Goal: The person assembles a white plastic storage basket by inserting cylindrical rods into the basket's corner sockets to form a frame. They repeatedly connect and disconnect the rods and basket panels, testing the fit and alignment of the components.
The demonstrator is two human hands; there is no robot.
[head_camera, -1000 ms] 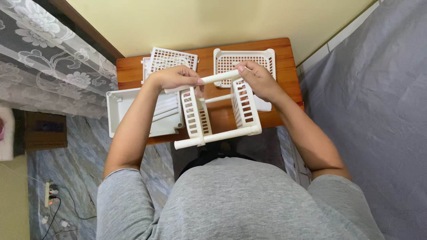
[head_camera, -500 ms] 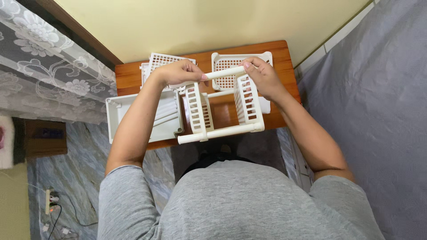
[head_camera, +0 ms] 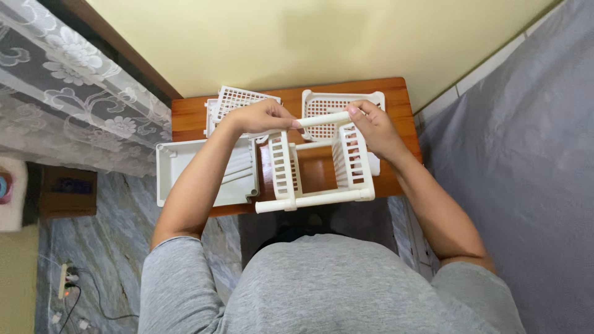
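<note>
Both hands, left hand (head_camera: 260, 116) and right hand (head_camera: 371, 127), have fingers closed on the top white tube (head_camera: 323, 119) of a slatted rack frame (head_camera: 315, 167) (held over the surface's (head_camera: 396, 99) near edge); white trays crowd the far side.

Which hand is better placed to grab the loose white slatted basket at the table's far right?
Probably right. The right hand grips the white plastic tube directly over that basket; the left hand pinches the tube's other end, farther away.

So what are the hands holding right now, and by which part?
Both hands hold the white rack frame by its top tube: left hand at the tube's left end, right hand at its right end.
</note>
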